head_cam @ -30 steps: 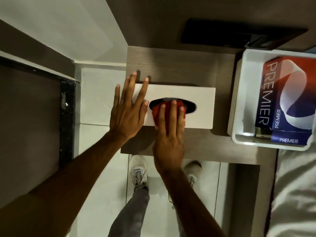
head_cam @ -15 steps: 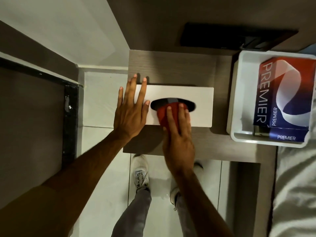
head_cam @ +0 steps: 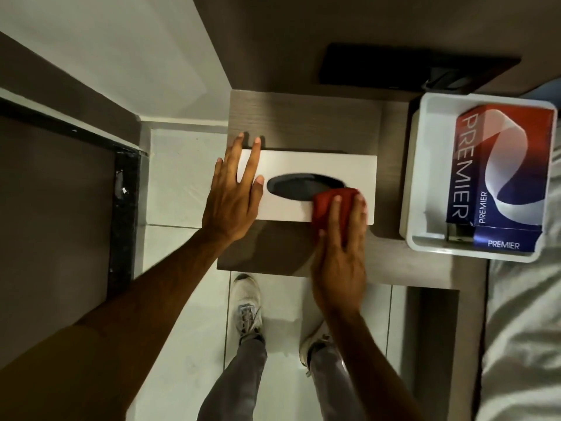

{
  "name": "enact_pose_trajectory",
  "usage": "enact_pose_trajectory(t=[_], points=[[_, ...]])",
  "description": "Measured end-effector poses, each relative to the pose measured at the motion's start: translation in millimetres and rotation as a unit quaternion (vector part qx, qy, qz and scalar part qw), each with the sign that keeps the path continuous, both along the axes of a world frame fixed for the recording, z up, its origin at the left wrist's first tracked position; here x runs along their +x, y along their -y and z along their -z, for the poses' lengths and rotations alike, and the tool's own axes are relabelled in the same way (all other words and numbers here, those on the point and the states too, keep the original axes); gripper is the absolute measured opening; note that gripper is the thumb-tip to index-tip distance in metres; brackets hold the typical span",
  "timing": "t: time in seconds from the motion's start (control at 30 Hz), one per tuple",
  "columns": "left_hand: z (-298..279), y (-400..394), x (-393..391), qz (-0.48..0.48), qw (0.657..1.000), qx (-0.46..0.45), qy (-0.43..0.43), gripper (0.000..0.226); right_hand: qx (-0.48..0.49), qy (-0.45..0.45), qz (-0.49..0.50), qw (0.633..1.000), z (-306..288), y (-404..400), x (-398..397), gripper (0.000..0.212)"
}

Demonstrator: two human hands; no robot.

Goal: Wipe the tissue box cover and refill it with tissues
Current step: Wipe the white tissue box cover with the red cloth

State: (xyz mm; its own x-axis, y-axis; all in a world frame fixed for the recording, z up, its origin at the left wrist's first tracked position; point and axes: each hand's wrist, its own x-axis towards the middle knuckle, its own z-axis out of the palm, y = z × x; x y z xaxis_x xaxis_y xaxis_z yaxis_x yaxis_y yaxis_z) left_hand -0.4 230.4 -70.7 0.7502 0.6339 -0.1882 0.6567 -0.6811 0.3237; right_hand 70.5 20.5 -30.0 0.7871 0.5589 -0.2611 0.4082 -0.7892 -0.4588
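White rectangular tissue box cover [head_cam: 309,165] pinned flat by open left hand [head_cam: 233,196]. Red cloth [head_cam: 329,205] pressed under right hand [head_cam: 340,247] at near-right edge. Risk judged: cover pushed off small wooden table [head_cam: 303,123]; cloth snagged in oval slot [head_cam: 300,186].

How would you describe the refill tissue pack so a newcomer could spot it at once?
Start at the wooden side table beside the bed. At its right end sits a white tray, apart from the tissue box cover. The tissue pack lies inside: the only red, blue and white box, printed PREMIER.
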Motion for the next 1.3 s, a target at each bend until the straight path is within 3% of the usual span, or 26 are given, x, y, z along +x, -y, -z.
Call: enact_pose_trajectory(t=[0.07,0.13,0.2,0.3,0.37,0.53,0.8,0.87,1.0,1.03,1.07,1.17,1.2,1.3], points=[[2.3,0.2,-1.1,0.001,1.0,0.008,0.0,0.06,0.009,0.003,0.083,0.996,1.6,-2.2,6.0,0.061],[4.7,0.7,-2.0,0.004,1.0,0.015,0.005,0.059,-0.003,0.016,0.103,0.995,5.3,-18.4,-1.0,0.062],[6.2,1.2,-2.1,0.004,1.0,0.016,0.01,0.059,-0.006,0.023,0.056,0.998,4.9,-38.3,-16.3,0.067],[4.8,0.6,-1.7,0.002,1.0,0.019,0.003,0.058,0.001,0.016,-0.104,0.994,4.1,-38.5,-31.2,0.092],[3.1,-0.3,-2.1,0.005,1.0,0.02,-0.006,0.058,-0.008,0.01,-0.121,0.993,2.2,-20.9,-19.5,0.096],[4.4,0.2,-1.9,0.005,1.0,0.015,0.0,0.059,0.009,0.027,0.071,0.997,8.5,-1.0,20.4,0.059],[7.2,-0.2,-2.5,0.003,1.0,0.021,0.0,0.057,0.024,0.05,0.126,0.99,22.0,-58.8,58.5,0.058],[5.6,0.4,-2.9,-0.001,1.0,0.019,-0.004,0.057,0.003,0.052,0.096,0.994,17.9,-71.2,55.0,0.062],[-0.5,1.4,-2.5,-0.006,1.0,0.016,-0.021,0.059,-0.003,0.039,-0.169,0.985,14.8,-75.3,46.5,0.079],[-2.2,1.1,-2.0,-0.006,1.0,0.013,-0.026,0.06,-0.004,0.045,-0.198,0.979,15.1,-71.1,53.9,0.08],[-3.6,1.2,-1.5,-0.004,1.0,0.01,-0.029,0.06,-0.003,0.044,-0.178,0.983,14.9,-67.9,61.1,0.08],[-5.8,0.7,-0.3,0.0,0.999,0.008,-0.032,0.062,-0.002,0.012,0.032,0.999,12.4,-74.2,61.1,0.07],[-5.4,0.6,-0.3,0.001,0.999,0.006,-0.031,0.063,-0.007,0.009,0.052,0.999,10.0,-83.0,52.0,0.07],[-1.5,1.2,-2.0,0.005,1.0,-0.004,-0.03,0.065,0.007,0.005,-0.099,0.995,7.1,-106.8,22.9,0.083]])
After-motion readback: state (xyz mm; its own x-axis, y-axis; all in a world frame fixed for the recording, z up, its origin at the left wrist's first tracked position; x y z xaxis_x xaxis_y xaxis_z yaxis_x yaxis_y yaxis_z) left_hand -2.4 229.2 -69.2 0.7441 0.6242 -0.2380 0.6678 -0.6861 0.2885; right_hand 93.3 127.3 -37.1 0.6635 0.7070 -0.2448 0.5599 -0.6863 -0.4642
